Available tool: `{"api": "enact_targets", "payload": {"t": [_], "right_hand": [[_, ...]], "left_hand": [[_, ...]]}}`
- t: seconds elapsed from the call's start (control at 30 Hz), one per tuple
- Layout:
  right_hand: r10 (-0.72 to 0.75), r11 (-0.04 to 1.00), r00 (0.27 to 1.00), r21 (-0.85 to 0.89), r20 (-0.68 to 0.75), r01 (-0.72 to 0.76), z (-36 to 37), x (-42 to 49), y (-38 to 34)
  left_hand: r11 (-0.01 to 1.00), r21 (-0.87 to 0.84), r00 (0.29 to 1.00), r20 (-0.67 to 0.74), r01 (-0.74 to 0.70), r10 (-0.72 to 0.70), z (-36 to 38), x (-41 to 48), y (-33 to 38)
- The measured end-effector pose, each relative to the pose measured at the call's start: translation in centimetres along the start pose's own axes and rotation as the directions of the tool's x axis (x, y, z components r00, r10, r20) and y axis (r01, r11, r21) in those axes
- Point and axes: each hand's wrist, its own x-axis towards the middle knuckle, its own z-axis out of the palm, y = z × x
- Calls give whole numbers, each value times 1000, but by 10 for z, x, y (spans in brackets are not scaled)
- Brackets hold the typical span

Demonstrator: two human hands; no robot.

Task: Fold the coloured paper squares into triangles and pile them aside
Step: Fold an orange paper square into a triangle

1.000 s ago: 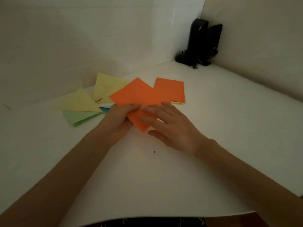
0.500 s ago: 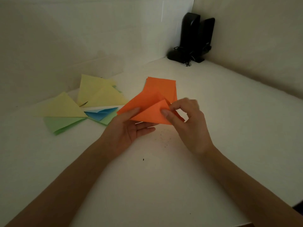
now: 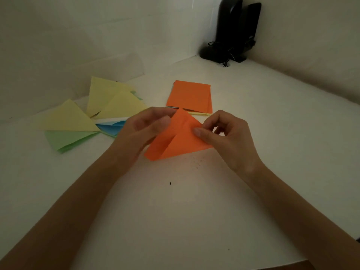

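Orange paper square is being held just over the middle of the bench, half folded, with one flap brought diagonally across the other and a loose ridge showing down the centre. The upper left edge is gripped by the left hand, fingers curled round the sheet. The right part is pinched between thumb and forefinger of the right hand.

The sheet is judged very light, thin and limp: no strength is called for, only precision. It will sag wherever it is not supported, and any crease will be taken at once and kept, so the corners should be matched before anything is pressed. Hold is best taken at the two meeting corners, with the fold then run flat against the bench.

Beyond it, towards the far edge, a stack of unfolded squares can be seen, orange on top. Folded triangles in yellow, green and blue are spread along the far left edge. A black device is stood in the far corner.
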Motion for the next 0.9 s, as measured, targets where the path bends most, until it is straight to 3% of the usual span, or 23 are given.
{"api": "enact_targets", "payload": {"t": [0.13,0.53,0.73,0.9], "right_hand": [[-39,992,991,-114,127,54,2,-3,3],[-10,986,989,-162,149,35,3,-5,3],[34,986,990,-165,137,-11,5,-6,4],[36,994,998,-101,54,-31,5,-5,0]], "left_hand": [[987,149,991,132,-52,32,2,-5,-4],[861,455,973,143,-228,182,7,-6,-9],[813,516,963,129,-269,237,7,-6,-11],[869,428,964,26,-250,265,6,-5,-11]]}}
